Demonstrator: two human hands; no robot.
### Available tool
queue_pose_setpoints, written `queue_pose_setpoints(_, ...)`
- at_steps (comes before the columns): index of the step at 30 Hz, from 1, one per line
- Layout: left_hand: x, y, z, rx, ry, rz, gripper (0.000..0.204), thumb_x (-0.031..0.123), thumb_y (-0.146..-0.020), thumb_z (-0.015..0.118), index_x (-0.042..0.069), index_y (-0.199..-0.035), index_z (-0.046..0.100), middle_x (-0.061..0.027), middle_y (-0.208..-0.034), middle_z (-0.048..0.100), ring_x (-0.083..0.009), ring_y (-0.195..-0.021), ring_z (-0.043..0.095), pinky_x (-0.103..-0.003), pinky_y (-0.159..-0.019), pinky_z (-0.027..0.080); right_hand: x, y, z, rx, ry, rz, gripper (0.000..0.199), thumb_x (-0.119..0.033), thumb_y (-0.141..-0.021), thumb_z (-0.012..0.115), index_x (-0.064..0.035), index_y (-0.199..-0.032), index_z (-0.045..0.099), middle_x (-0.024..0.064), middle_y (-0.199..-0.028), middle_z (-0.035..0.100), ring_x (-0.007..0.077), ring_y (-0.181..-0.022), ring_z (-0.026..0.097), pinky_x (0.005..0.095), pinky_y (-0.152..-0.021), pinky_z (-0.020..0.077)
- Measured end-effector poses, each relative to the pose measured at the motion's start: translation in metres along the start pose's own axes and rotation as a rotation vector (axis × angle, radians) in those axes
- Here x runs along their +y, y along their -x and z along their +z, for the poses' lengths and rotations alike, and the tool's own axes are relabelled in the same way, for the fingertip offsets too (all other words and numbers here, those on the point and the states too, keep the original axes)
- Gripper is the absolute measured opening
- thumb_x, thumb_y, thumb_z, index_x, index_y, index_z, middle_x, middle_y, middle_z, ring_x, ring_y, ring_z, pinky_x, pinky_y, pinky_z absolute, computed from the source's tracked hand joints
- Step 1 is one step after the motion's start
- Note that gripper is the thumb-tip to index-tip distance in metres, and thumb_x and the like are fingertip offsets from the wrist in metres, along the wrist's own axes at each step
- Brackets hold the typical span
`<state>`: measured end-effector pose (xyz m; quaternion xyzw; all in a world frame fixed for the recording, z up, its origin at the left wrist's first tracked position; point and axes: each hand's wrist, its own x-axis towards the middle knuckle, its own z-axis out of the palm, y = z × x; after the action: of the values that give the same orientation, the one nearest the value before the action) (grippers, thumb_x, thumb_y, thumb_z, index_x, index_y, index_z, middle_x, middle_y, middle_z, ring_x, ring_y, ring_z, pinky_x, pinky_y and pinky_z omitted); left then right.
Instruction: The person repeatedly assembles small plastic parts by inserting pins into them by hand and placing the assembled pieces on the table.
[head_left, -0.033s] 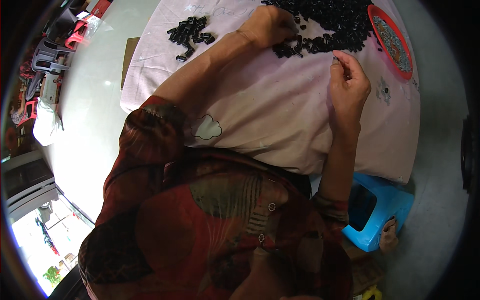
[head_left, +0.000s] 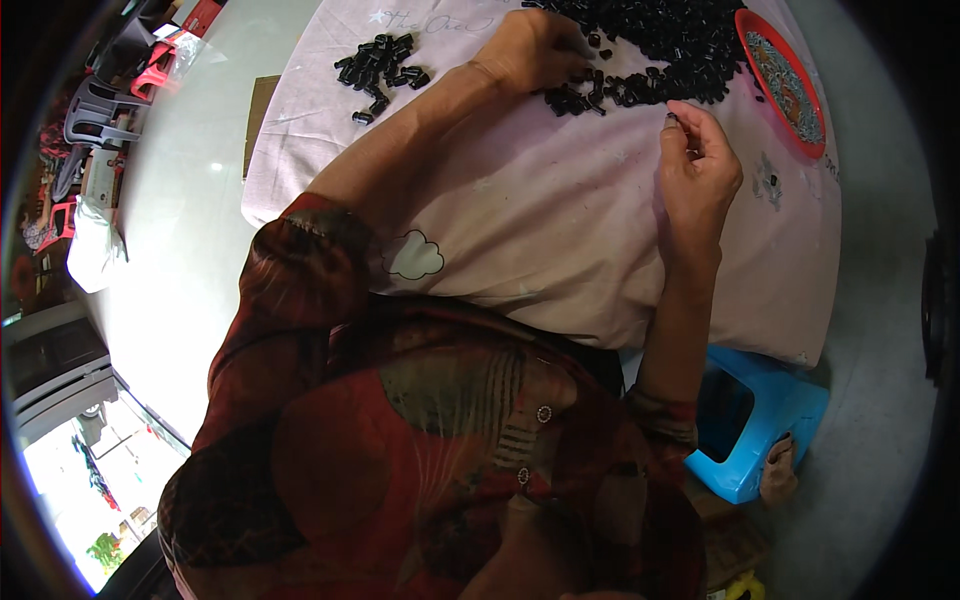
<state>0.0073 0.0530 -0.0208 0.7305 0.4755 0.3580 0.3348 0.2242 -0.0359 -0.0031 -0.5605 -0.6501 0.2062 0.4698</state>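
A large heap of small black plastic pieces [head_left: 680, 45] covers the far part of the cloth-covered table. At the left edge of that heap, my left hand [head_left: 540, 50] reaches down among a few loose pieces [head_left: 575, 98]; its fingertips are in shadow and partly hidden. My right hand [head_left: 702, 165] is held just in front of the heap, thumb and forefinger pinched together. Something tiny and dark shows at those fingertips, too small to name. A smaller group of black pieces [head_left: 375, 68] lies apart, left of my left forearm.
A red tray [head_left: 818, 140] of small metallic parts sits at the table's right edge. The pink tablecloth [head_left: 540, 220] hangs down toward me. Below the table on the right stands a blue plastic stool [head_left: 745, 480]. Grey chairs [head_left: 95, 110] and a white bag [head_left: 92, 245] are off to the left.
My left hand has shifted very slightly at the heap's edge. My right hand stays where it was.
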Motion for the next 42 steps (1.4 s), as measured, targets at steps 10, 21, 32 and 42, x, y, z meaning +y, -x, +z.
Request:
queue_pose_setpoints(10,0.004,0.004,-0.011,0.065,0.269,-0.227,0.009,0.006,-0.09,0.068,0.0,-0.097,0.07,-0.0022,-0.075,0.066,-0.0095,-0.063,0.057,-0.028,-0.053,0.048,0.007,-0.003,0.002,0.095,-0.018,-0.038,0.017,-0.008,-0.086,0.068,0.0002,-0.1,0.069,0.0066,-0.086,0.07,0.0143,-0.073,0.061,0.0292,-0.07,0.0512)
queue_pose_setpoints(21,-0.005,0.018,-0.015,0.028,-0.203,0.085,0.02,0.018,-0.085,0.072,0.007,-0.102,0.073,-0.0146,-0.086,0.072,-0.0241,-0.078,0.069,-0.034,-0.075,0.055,0.008,0.0,0.005,0.068,-0.053,0.045,0.017,-0.007,-0.084,0.067,0.0012,-0.099,0.069,0.0059,-0.086,0.07,0.0124,-0.072,0.059,0.0276,-0.071,0.0505)
queue_pose_setpoints(32,-0.019,0.016,-0.031,-0.179,0.918,-0.152,0.013,0.002,-0.097,0.06,0.0,-0.105,0.07,-0.0043,-0.092,0.071,-0.0132,-0.075,0.065,-0.025,-0.069,0.053,0.015,-0.001,0.002,-0.214,0.033,-0.018,0.012,-0.006,-0.09,0.063,0.0006,-0.1,0.065,0.003,-0.086,0.067,0.0089,-0.077,0.058,0.0254,-0.074,0.0481)
queue_pose_setpoints(42,0.006,0.012,0.039,-0.247,-0.642,0.542,0.045,0.05,-0.096,0.055,0.014,-0.117,0.07,-0.012,-0.152,0.043,-0.0363,-0.145,0.032,-0.051,-0.116,0.03,0.015,-0.004,-0.005,-0.067,0.096,-0.001,0.016,-0.007,-0.088,0.06,0.0016,-0.102,0.064,0.0072,-0.087,0.068,0.0128,-0.078,0.061,0.0275,-0.074,0.049)
